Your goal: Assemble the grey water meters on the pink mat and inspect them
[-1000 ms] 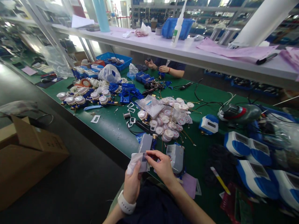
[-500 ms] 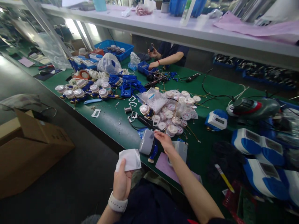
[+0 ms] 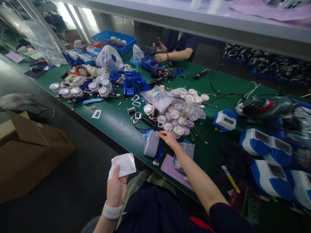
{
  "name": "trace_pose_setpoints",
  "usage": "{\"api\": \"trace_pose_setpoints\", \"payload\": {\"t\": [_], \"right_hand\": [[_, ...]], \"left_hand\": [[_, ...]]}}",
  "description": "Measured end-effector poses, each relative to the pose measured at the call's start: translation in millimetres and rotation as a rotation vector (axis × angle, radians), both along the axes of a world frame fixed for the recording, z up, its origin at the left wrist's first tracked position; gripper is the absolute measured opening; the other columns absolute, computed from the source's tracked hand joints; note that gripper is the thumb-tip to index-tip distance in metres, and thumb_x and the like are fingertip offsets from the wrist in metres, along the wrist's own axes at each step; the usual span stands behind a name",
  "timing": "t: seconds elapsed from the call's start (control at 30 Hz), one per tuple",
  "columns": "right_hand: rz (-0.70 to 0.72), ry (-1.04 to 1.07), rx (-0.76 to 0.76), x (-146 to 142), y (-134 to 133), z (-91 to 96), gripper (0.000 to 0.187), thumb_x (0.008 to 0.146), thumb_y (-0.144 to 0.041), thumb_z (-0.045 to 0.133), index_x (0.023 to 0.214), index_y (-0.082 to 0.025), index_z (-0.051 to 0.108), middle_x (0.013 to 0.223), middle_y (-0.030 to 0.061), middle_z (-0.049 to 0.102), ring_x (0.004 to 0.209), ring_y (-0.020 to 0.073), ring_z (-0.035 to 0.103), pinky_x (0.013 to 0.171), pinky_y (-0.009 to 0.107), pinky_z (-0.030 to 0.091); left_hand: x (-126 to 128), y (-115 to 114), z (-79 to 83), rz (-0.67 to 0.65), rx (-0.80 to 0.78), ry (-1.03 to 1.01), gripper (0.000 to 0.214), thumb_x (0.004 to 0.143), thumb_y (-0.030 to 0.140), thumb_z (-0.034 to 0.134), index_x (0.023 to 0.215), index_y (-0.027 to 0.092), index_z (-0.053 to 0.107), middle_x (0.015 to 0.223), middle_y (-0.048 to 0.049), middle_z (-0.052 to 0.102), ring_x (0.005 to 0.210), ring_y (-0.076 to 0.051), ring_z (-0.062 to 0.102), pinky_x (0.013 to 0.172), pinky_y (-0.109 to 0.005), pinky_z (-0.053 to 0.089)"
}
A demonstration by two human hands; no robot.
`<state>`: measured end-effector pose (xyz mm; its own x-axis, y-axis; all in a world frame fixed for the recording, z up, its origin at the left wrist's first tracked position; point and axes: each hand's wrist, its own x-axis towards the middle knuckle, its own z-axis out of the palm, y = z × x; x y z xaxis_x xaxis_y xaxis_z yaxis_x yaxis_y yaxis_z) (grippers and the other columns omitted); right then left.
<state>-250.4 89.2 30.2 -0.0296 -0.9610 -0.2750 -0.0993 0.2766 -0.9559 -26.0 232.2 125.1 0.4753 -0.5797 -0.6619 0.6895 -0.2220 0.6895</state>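
Now the hands are well apart, where a second ago they met on the small white pouch (image 3: 122, 165). The left hand (image 3: 116, 191) keeps it pinched at its lower edge, raised off the green bench (image 3: 114, 124) over the lap. The right hand (image 3: 167, 138) has reached out to the grey meter body (image 3: 151, 148); whether its fingers grip anything I cannot tell. So the pouch seems set aside for now. It looks flat, thin, slightly creased, with a printed corner.
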Motion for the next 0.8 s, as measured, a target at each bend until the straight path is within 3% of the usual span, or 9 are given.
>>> {"api": "trace_pose_setpoints", "payload": {"t": [0.27,0.8], "right_hand": [[-0.027,0.040,-0.042,3,1,-11.4,0.027,0.063,-0.038,0.065,0.073,-0.013,0.067,0.079,0.0064,0.068,0.076,0.0180,0.059,0.076,0.032,0.044],[-0.036,0.208,-0.179,5,3,-17.3,0.024,0.069,-0.038,0.064,0.071,-0.014,0.066,0.087,0.0074,0.067,0.079,0.0186,0.060,0.077,0.032,0.044]], "left_hand": [[-1,0,2.4,-0.005,0.009,-0.003,0.021,0.090,0.010,0.044,0.099,0.010,0.062,0.098,-0.0102,0.067,0.082,-0.013,0.066,0.068,-0.024,0.057],[1,-1,-2.1,-0.018,-0.014,0.008,0.024,0.090,0.011,0.044,0.106,0.012,0.062,0.102,-0.0100,0.066,0.086,-0.014,0.065,0.072,-0.026,0.057]]}}
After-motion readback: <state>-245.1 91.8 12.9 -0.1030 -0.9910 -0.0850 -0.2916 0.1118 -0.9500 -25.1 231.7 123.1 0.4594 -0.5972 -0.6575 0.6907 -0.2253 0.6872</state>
